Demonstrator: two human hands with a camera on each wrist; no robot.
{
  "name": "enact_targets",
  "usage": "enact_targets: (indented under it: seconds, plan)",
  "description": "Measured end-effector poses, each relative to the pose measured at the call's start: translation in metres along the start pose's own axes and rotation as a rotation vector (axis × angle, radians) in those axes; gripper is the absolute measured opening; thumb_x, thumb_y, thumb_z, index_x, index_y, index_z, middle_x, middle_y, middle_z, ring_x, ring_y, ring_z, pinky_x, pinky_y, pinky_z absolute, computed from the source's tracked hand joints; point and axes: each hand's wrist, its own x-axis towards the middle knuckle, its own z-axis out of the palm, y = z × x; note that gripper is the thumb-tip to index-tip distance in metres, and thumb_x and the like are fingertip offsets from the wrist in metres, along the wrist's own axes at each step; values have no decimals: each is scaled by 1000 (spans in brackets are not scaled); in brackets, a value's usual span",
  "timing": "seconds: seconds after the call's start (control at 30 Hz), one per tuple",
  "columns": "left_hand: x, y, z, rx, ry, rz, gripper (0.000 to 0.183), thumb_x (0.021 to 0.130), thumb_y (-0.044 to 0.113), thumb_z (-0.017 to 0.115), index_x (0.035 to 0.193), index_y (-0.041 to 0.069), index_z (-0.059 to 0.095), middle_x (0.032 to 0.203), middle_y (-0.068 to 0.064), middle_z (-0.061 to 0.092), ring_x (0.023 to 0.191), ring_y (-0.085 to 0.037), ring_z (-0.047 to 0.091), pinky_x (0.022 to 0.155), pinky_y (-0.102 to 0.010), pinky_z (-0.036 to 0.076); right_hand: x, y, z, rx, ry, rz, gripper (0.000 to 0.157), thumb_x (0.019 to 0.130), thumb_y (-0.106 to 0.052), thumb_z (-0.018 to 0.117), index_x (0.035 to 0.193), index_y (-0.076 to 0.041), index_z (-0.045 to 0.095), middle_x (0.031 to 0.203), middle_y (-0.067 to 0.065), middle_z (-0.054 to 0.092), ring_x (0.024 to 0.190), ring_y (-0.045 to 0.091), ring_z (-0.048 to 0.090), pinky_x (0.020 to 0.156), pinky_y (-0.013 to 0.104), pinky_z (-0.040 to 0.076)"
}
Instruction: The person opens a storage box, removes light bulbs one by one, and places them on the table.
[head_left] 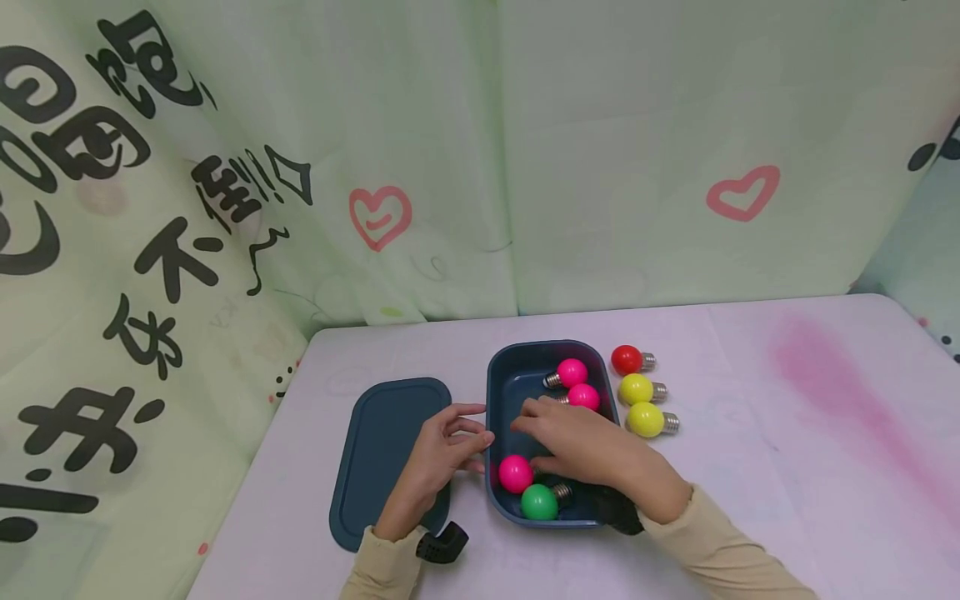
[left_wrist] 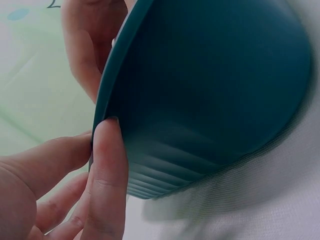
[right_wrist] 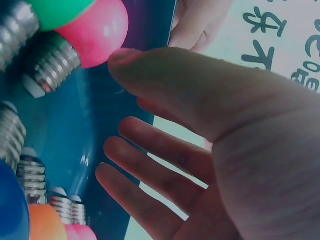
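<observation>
A dark blue box (head_left: 493, 392) holds several light bulbs with metal screw bases. My left hand (head_left: 446, 450) pinches the box's left rim between thumb and finger, plainest in the left wrist view. Over the box, my right hand (head_left: 577, 437) reaches in with fingers spread and nothing gripped. Its thumb tip lies at the edge of a pink bulb (right_wrist: 102, 35); contact is unclear. A green bulb (head_left: 538, 502) sits beside that one. Two more pink bulbs, one (head_left: 572, 372) farther back, lie beyond the fingers. Blue (right_wrist: 10, 205) and orange (right_wrist: 47, 222) bulbs show only in the right wrist view.
The flat blue lid (head_left: 390, 442) lies left of the box. Right of the box are a red bulb (head_left: 626, 359) and two yellow bulbs, the nearer one (head_left: 646, 419) by the right forearm. A printed curtain (head_left: 600, 167) hangs behind the pale table (head_left: 750, 467).
</observation>
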Motion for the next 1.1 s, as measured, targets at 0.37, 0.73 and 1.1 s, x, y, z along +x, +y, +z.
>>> enact_targets:
  seconds: [0.37, 0.73, 1.1]
  plan:
    - [1, 1, 0, -17, -3, -15, 51, 90, 17, 74, 136, 4, 55, 99, -8, 67, 66, -12, 67, 66, -29, 61, 7, -4, 3, 59, -76, -2, 47, 84, -26, 80, 126, -9, 67, 111, 5, 65, 99, 17, 64, 80, 31, 61]
    - [1, 0, 0, -8, 1, -9, 51, 90, 17, 74, 136, 4, 55, 100, -9, 67, 72, -13, 69, 66, -29, 61, 14, -8, 3, 67, -138, 3, 46, 83, -24, 82, 124, -10, 68, 104, 4, 65, 94, 15, 62, 79, 31, 60]
    - [1, 0, 0, 2, 6, -2, 51, 91, 18, 74, 136, 4, 55, 101, -10, 67, 73, -14, 69, 66, -29, 61, 20, -12, 4, 40, -174, 7, 39, 82, -19, 82, 119, -13, 71, 99, 2, 67, 87, 14, 63, 80, 36, 60]
